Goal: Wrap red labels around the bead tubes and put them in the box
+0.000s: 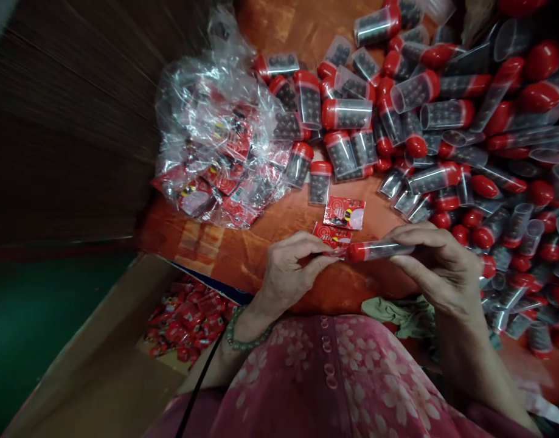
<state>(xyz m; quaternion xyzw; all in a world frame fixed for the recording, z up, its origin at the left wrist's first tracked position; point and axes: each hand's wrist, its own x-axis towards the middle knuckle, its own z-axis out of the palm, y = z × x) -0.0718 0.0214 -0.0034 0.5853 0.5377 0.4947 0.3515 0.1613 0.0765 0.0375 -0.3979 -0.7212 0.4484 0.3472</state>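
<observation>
Between thumb and fingers of my right hand [437, 267] is a clear tube with a red cap [374, 250], lying level with its cap toward the left. My left hand [295, 271], with a green bead bracelet at the wrist, pinches a small red packet by its edge, right beside the capped end. Most of that packet is hidden by my fingers. Just beyond my hands, a red printed packet [344, 213] lies flat on the orange cloth [279, 243], partly over another red packet [331, 235].
Many red-capped tubes with dark beads [350, 114] are heaped from the back middle to the right. A clear plastic bag [224, 140] of red packets sits at the back left. Below the table edge, a cardboard box [119, 365] holds red items. A green cloth [400, 313] lies near my right wrist.
</observation>
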